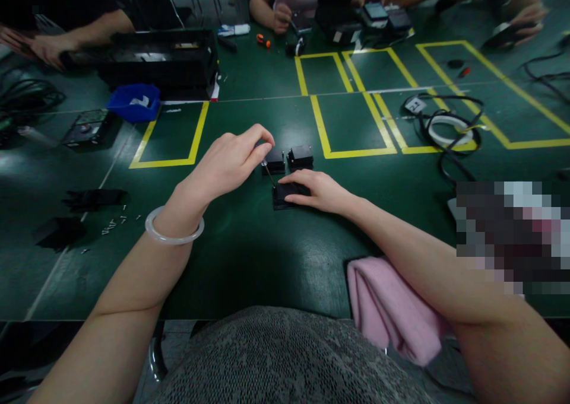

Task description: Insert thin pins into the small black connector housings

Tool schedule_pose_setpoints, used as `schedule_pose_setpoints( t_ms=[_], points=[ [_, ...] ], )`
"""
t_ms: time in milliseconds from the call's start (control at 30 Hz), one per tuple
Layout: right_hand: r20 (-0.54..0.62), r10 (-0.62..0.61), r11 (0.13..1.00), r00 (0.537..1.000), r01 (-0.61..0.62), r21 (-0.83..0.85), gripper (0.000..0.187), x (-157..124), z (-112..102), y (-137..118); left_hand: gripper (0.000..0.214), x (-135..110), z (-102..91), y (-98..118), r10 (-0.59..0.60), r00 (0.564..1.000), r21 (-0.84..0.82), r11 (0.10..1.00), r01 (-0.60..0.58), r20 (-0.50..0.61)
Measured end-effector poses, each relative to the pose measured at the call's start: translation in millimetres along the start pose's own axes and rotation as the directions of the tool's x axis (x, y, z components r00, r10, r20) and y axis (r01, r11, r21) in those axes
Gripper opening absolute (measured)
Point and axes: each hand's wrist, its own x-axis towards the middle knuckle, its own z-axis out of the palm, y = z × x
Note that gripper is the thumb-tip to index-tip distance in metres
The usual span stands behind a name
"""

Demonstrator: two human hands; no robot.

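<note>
My left hand [236, 158] is closed around a small screwdriver [268, 171], its thin shaft slanting down to the left corner of a flat black plastic part [285, 202]. My right hand [314, 189] presses that part onto the green table, thumb and fingers gripping its right side. Just beyond it stand two similar small black parts, one on the left [275, 164] and one on the right [301, 156]. The fingers of my left hand hide most of the screwdriver's handle.
Loose screws [110, 226] lie at left near black pieces [60, 232]. A blue bin [135, 102] stands by a long black housing [164, 66]. Coiled cables [449, 128] lie at right, a pink cloth [378, 297] at the front edge. Co-workers' hands work across the table.
</note>
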Motion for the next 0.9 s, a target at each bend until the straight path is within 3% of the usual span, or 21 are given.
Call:
schedule_pose_setpoints(
  t_ms=[200,567,900],
  points=[
    [-0.001,-0.003,1.0,1.0,0.003,0.003,0.042,0.0,0.2,0.9,0.037,1.5,0.6,-2.1,-0.027,1.0,0.037,0.999,0.026,0.013],
    [-0.009,-0.016,1.0,1.0,0.016,0.008,0.042,0.1,0.7,1.2,0.033,1.0,3.3,-0.9,0.041,0.998,-0.02,0.999,-0.042,-0.041],
    [-0.005,-0.009,1.0,1.0,0.009,0.004,0.042,0.2,0.7,1.1,0.036,-0.6,2.5,2.0,0.018,0.998,0.067,0.998,-0.014,-0.063]
  ],
)
